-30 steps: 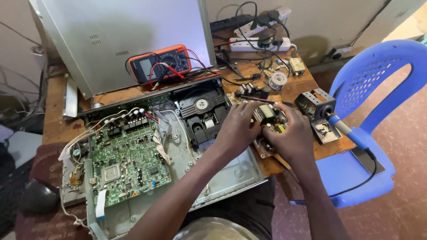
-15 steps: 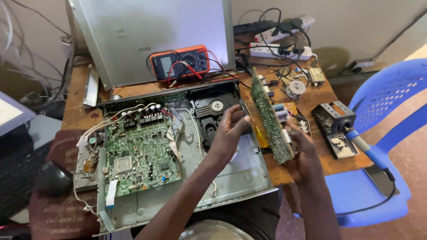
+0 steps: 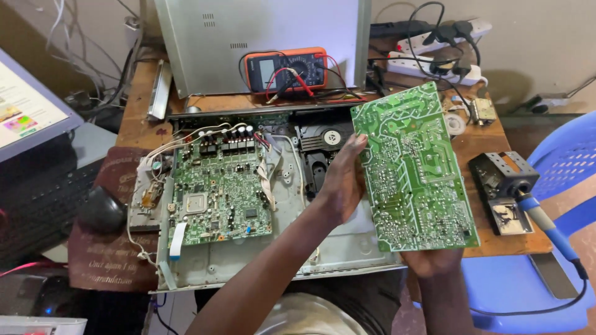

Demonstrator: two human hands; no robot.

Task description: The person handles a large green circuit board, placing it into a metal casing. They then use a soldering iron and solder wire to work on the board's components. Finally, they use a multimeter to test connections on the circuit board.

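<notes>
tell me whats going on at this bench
A person holds a green circuit board up with both hands, solder side facing the camera: left hand on its left edge, right hand under its bottom edge. Below lies an opened metal chassis with another green board inside. An orange multimeter and a soldering iron sit nearby.

A worn wooden surface (image 3: pixel 139 118) stands against a plain beige wall (image 3: pixel 534 43). A blue plastic chair (image 3: pixel 559 186) sits at its right edge. Reddish floor (image 3: pixel 586 239) shows beneath the chair. Daylight is soft and even.
</notes>
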